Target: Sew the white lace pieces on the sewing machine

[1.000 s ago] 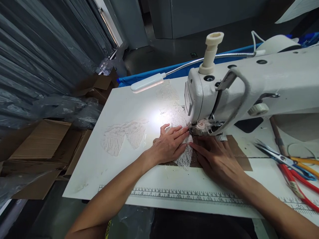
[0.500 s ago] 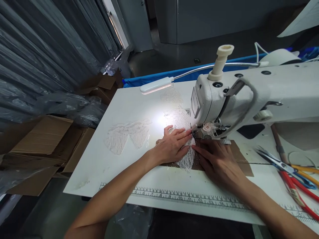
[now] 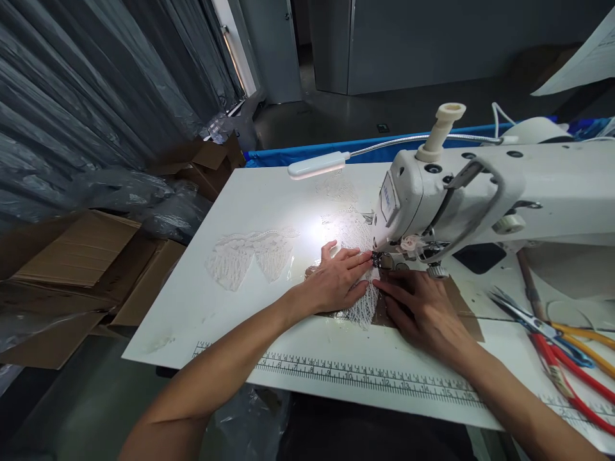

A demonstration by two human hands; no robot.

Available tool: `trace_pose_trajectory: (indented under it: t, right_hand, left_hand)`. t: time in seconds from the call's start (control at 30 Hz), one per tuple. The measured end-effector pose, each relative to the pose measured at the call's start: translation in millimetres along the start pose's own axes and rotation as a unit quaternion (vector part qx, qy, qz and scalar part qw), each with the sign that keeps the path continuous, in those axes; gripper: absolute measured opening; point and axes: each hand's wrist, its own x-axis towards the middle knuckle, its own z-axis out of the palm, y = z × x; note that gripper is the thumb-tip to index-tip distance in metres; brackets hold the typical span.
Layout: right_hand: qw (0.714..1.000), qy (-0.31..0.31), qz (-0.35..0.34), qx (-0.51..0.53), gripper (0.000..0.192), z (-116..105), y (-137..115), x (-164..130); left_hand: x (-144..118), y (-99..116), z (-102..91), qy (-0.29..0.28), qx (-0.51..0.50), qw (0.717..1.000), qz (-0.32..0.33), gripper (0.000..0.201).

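Observation:
White lace (image 3: 362, 312) lies under the needle area of a white sewing machine (image 3: 408, 198). My left hand (image 3: 339, 278) rests flat on the lace, fingers spread, its fingertips close to the presser foot (image 3: 377, 259). My right hand (image 3: 423, 304) lies low beside the machine head, index finger stretched out and touching the lace's right edge; its other fingers are partly bent and shaded. Beneath the lace and right hand is a brown sheet (image 3: 464, 314). Another lace piece (image 3: 230, 259) with two pointed lobes lies flat to the left.
A lamp (image 3: 318, 165) on a bendable neck lights the white table (image 3: 192, 307). Scissors (image 3: 533, 320) and red-handled pliers (image 3: 557, 371) lie at the right. A printed ruler (image 3: 346, 378) runs along the front edge. Cardboard boxes (image 3: 77, 256) stand at the left.
The whole view has shifted slightly, so the machine sits a little farther right and lower. Both hands keep nearly the same place on the lace.

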Motion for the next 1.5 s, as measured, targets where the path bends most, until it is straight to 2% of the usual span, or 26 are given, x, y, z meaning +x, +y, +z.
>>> trace_pose_trajectory:
  t: [0.17,0.4,0.87,1.2,1.5]
  right_hand:
    - [1.0,0.002,-0.02,0.018,0.032,-2.4,4.6,0.6]
    - [0.999,0.012,-0.033,0.011,0.039,-6.1,3.4,1.7]
    - [1.0,0.002,-0.029,0.007,0.036,-8.4,-1.4,5.4]
    - [0.999,0.013,-0.017,-0.032,0.036,-6.0,-3.9,7.3]
    - [0.998,0.019,0.004,-0.057,0.035,-6.7,-12.9,16.3]
  left_hand:
    - [0.5,4.9,3.6,0.046,0.052,0.997,0.015,0.035]
    - [2.3,5.7,6.4,0.087,0.081,0.989,0.087,0.026]
    - [3.4,4.8,0.3,0.074,0.088,0.991,0.07,0.028]
    - [3.5,4.5,-4.2,0.035,0.069,0.996,0.047,0.033]
    - [6.5,10.0,-0.9,0.041,0.092,0.995,0.015,0.035]
